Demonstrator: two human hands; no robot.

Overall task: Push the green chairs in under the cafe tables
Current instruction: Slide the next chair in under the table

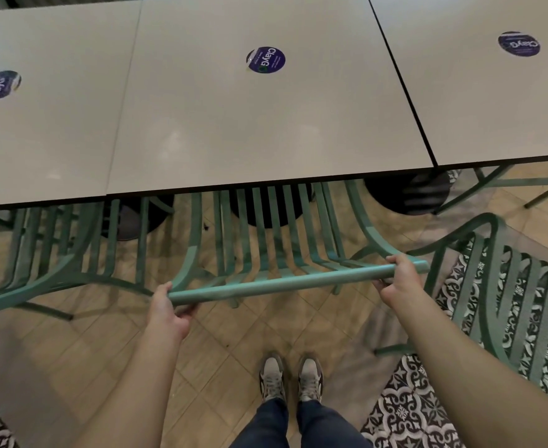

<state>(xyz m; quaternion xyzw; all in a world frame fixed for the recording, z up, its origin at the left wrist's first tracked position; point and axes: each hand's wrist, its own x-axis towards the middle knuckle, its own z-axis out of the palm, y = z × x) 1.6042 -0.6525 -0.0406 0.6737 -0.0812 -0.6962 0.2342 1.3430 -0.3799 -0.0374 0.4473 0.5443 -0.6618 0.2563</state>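
At the centre of the frame, a green chair (275, 253) stands with its slatted seat mostly under the middle table (233, 124); only its back and top rail project from the near table edge. The top rail runs almost level across the middle of the frame, slightly higher at its right end.

The left hand (167, 313) is closed around the left end of the rail, fingers curled beneath it and thumb on top. The right hand (397, 279) is closed around the rail near its right end in the same way. Both forearms reach up from the lower edge of the frame.

Three pale tables stand edge to edge across the upper half of the frame. Each carries a round dark blue sticker (266, 59) on its top. Dark round table bases (408, 195) show beneath the near edges.

At the left of the frame, a second green chair (56, 253) sits partly under the left table (40, 124). At the lower right, a third green chair (508, 302) stands clear of the right table (492, 108), its slatted seat fully exposed above patterned black-and-white floor tiles (405, 412).

At the bottom centre, two grey sneakers (290, 378) and dark trouser legs stand on tan wood-look flooring (221, 350).
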